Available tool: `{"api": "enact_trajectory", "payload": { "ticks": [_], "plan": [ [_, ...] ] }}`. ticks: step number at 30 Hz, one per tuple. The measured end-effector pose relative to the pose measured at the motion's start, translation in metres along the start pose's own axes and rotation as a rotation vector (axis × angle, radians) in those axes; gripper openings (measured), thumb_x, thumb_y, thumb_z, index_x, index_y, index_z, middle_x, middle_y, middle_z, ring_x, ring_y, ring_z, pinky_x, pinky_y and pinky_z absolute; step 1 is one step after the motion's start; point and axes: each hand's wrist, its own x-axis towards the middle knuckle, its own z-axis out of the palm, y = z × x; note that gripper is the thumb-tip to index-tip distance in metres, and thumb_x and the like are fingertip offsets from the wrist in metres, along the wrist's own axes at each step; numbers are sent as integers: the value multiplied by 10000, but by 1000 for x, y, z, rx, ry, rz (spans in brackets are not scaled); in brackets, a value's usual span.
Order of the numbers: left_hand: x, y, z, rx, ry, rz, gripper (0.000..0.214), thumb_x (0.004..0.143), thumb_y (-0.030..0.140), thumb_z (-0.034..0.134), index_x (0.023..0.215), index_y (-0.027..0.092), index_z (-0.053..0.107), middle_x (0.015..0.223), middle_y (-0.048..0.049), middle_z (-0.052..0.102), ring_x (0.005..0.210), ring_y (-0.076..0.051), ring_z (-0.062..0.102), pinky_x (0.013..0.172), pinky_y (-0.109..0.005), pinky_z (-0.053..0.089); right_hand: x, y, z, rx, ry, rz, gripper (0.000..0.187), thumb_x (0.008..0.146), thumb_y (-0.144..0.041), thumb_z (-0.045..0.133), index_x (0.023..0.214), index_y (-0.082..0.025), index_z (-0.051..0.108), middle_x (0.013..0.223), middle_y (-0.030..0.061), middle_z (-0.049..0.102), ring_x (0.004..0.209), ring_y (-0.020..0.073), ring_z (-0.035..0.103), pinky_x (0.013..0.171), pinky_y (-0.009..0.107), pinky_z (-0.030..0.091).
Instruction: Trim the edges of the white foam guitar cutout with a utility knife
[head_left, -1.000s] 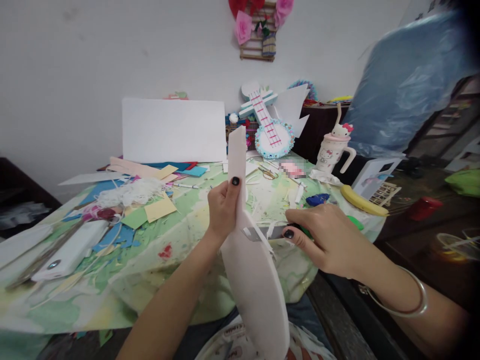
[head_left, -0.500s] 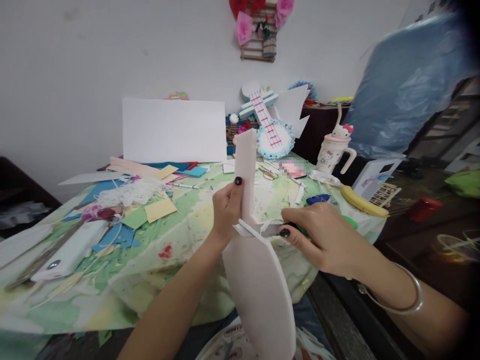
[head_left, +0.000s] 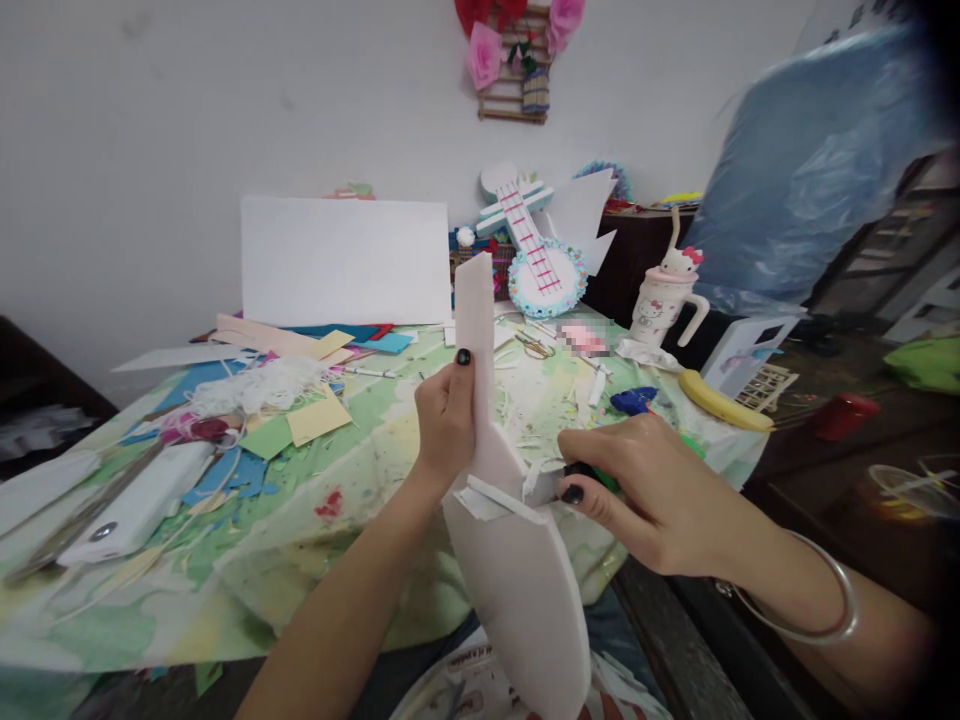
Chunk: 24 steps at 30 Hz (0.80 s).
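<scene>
My left hand (head_left: 444, 425) is wrapped round the neck of a white foam board cutout (head_left: 517, 600), which has a narrow upper part and a wide rounded body. The body hangs down over my lap. In my right hand (head_left: 645, 490) is a utility knife (head_left: 550, 486), its metal blade lying against the cutout's right edge where neck meets body. Most of its handle is hidden by my fingers; a bit of green shows behind them. Thin foam shavings (head_left: 499, 498) cling across the cutout by the blade.
A foam banjo-like model (head_left: 544, 265) and a white board (head_left: 345, 262) stand at the back. To the right are a tumbler (head_left: 660, 305) and a banana (head_left: 720, 402). Coloured paper (head_left: 319, 415), white string (head_left: 259, 385) and a white case (head_left: 135, 505) lie left.
My right hand and the knife have moved slightly down along the cutout's edge, and the shavings have shifted lower with the blade. The cutout's neck has tilted a little left.
</scene>
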Motion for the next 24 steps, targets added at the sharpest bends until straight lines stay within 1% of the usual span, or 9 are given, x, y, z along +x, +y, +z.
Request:
{"api": "enact_trajectory", "payload": {
  "ticks": [4,8,12,19,24],
  "plan": [
    [-3,0,4,39,-1,37,521,870,570,382,525,197,271,482,32,255,474,-97,237,468,-299,175,2,-4,-2,-67,3,16,424,921,-509,266,664,-195,386,552,-16,412,503,111,331,553,287,162],
    [-4,-1,4,22,-40,-1,520,859,586,387,532,200,270,479,31,259,464,-96,240,452,-295,181,5,-5,-2,-123,-6,23,395,906,-498,301,672,-195,397,553,-15,417,500,110,309,549,288,146],
    [-4,0,2,-22,-69,-9,514,862,579,393,539,198,270,482,30,261,460,-91,238,443,-292,181,6,-5,-2,-135,-11,24,415,908,-510,273,668,-195,396,550,-8,423,502,113,311,549,288,145],
    [-6,1,1,-37,-41,32,521,870,561,399,525,195,261,473,32,261,452,-83,228,441,-292,165,2,2,2,-123,1,47,439,914,-535,231,670,-199,373,547,-5,427,505,117,310,554,285,165],
    [-6,0,1,-15,-24,35,516,870,559,396,524,198,267,463,34,264,445,-85,229,436,-286,165,1,3,4,-128,-4,50,424,916,-520,238,676,-199,374,553,-1,438,508,119,312,555,286,162]
  ]
}}
